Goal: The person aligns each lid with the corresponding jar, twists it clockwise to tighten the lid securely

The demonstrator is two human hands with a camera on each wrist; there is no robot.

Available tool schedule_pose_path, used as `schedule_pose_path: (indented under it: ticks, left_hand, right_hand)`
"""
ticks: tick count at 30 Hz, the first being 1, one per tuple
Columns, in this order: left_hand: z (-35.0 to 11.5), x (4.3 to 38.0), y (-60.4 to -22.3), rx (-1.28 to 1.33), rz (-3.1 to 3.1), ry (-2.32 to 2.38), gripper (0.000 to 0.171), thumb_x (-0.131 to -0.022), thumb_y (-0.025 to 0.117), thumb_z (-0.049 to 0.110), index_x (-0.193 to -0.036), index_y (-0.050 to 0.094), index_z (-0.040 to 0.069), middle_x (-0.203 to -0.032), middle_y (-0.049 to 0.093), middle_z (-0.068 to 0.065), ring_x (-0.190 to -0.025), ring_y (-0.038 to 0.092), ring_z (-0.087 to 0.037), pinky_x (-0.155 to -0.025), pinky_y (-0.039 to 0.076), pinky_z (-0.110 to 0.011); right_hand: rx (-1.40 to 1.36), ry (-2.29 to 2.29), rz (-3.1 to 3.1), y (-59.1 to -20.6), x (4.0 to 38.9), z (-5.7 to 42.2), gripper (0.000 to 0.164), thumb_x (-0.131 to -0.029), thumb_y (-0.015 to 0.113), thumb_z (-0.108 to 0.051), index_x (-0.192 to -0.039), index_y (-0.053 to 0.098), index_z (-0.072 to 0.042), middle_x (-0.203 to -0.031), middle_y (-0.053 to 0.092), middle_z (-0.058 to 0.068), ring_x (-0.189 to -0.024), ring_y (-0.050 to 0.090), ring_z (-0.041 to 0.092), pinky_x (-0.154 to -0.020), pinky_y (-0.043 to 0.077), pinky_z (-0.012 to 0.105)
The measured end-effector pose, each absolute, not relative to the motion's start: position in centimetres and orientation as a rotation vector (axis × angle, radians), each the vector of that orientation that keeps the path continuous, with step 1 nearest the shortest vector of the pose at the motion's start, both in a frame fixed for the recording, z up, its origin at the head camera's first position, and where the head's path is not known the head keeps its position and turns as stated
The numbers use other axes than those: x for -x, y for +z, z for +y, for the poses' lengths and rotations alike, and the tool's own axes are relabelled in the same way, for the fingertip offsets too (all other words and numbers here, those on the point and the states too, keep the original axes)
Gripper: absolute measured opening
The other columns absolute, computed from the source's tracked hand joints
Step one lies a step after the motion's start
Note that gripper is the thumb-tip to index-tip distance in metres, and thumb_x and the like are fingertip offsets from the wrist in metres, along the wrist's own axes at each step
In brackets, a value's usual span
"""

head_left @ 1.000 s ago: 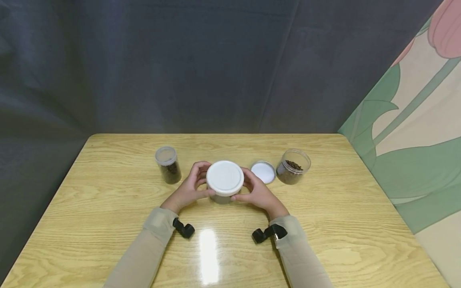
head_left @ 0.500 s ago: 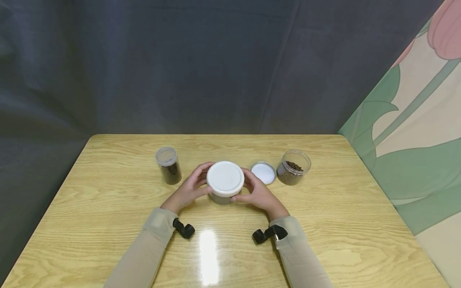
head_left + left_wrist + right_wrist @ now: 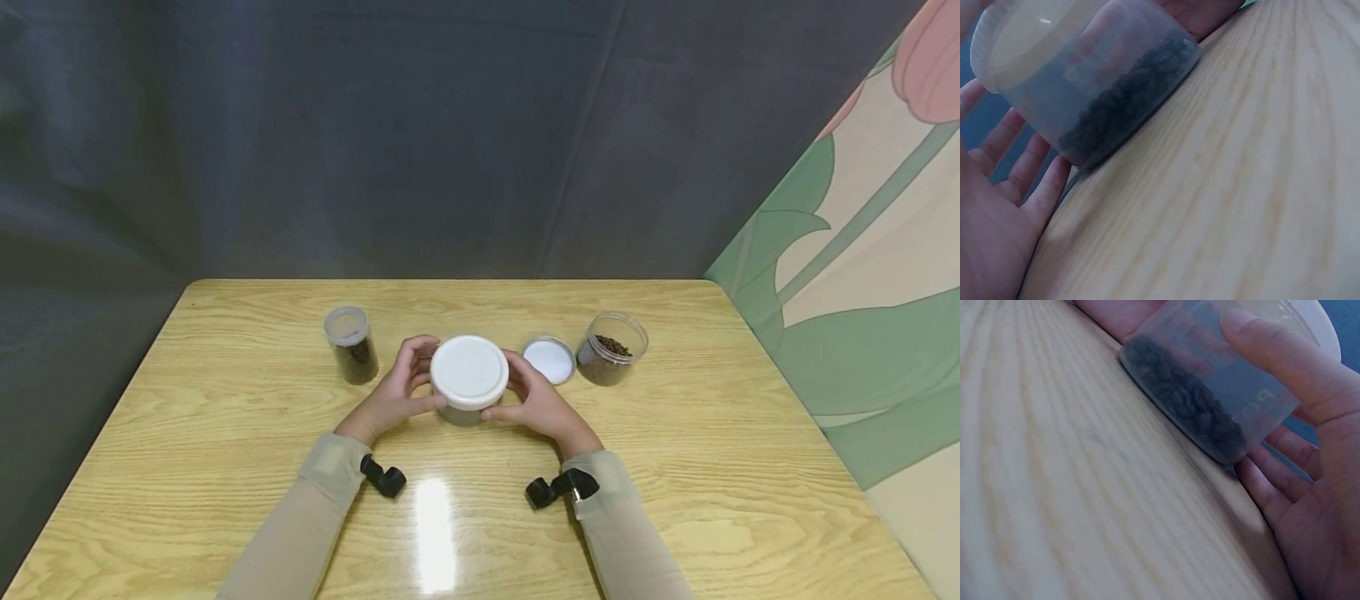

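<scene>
A clear plastic jar (image 3: 1129, 81) with a white lid (image 3: 469, 372) stands upright on the table between my hands. Dark beans, which look like coffee beans (image 3: 1185, 400), fill its lower part. My left hand (image 3: 397, 396) holds the lid's rim from the left, thumb in front and fingers behind. From the other side my right hand (image 3: 536, 400) grips the jar's body, its thumb (image 3: 1272, 350) pressed to the wall and its fingers round the back. The lid sits on the jar; whether it is tight cannot be seen.
A slim lidded jar (image 3: 352, 346) of dark contents stands at the left. To the right lies a round lid (image 3: 549, 359), white inside, next to an uncovered clear jar (image 3: 606, 367) holding brown granules. A dark curtain (image 3: 450, 150) hangs behind the wooden table (image 3: 225, 417).
My left fingers slid a little to the right along the lid's rim, then came back left. The right hand and the jar have stayed in place.
</scene>
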State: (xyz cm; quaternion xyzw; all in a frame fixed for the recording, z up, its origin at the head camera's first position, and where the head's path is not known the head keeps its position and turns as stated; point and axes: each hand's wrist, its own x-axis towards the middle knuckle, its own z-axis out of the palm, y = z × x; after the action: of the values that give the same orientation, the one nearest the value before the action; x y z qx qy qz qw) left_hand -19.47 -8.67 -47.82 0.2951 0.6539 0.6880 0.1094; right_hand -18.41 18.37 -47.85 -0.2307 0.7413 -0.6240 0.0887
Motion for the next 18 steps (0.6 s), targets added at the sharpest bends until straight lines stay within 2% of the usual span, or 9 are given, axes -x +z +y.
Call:
schedule_pose_path:
  ticks: [7, 18]
  left_hand:
    - [-8.71, 19.52, -48.06, -0.832, 1.961, 1.993, 0.090, -0.085, 0.084, 0.038, -0.147, 0.027, 0.007, -0.150, 0.036, -0.015, -0.134, 0.040, -0.031, -0.110, 0.040, -0.028]
    - [-8.72, 19.52, -47.79, -0.876, 1.940, 1.991, 0.080, -0.093, 0.077, 0.031, -0.154, 0.030, 0.010, -0.153, 0.037, -0.013, -0.136, 0.042, -0.028, -0.114, 0.039, -0.035]
  right_hand:
    - [0.685, -1.851, 2.201, -47.76, 18.37, 18.34, 0.091, -0.073, 0.088, 0.005, -0.150, 0.042, -0.005, -0.150, 0.047, 0.014, -0.138, 0.046, 0.032, -0.116, 0.038, 0.034]
    - [0.690, -1.873, 2.193, -47.73, 18.38, 18.39, 0.090, -0.072, 0.088, 0.007, -0.150, 0.042, -0.002, -0.150, 0.047, 0.016, -0.138, 0.045, 0.034, -0.116, 0.038, 0.035]
